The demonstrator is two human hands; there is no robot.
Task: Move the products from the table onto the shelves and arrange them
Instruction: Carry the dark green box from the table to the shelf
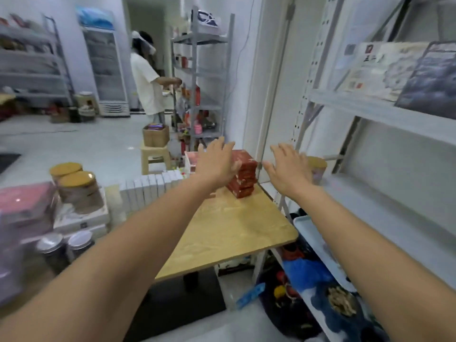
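A: What's the biggest thing in view?

B: The grey metal shelving (370, 112), standing just right of the table (234, 225). On its upper board, flat printed packs (385, 67) lean back with their faces turned toward the table. One carries a small red square mark, but the print is too blurred to read.

A: And on the table itself?

B: Along the table's left edge a row of white boxes (150, 188) stands on end, packed side by side like books. At the table's far right corner is the stack of red boxes (243, 176). Each box lies flat, so the pile's long axis runs straight up. One vertical corner points at the camera (so the pile sits skewed to the table's edges). Pale lettering shows on the red sides, none of it legible.

A: The hands?

B: Both are stretched out over the table's far end, backs toward the camera, holding nothing. The left hand (217, 161) has its fingers spread and covers the stack's left side. Its thumb seems to touch the boxes, though the blur leaves that unsure. The right hand (288, 169) is spread wide too, just past the table's right edge, with a gap between it and the stack.

A: Anything smaller?

B: Two tins (76, 186) with gold lids, upright and touching each other, just left of the table.
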